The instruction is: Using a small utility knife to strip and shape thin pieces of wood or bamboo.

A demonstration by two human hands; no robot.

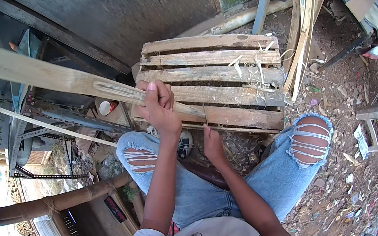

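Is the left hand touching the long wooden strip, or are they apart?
Touching: the head view shows the left hand wrapped around the long wooden strip.

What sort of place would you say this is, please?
It looks like a rough, makeshift outdoor workspace, perhaps a yard: there is littered bare ground, a slatted wooden platform strewn with pale shavings, and a group of long wooden strips near its far right corner.
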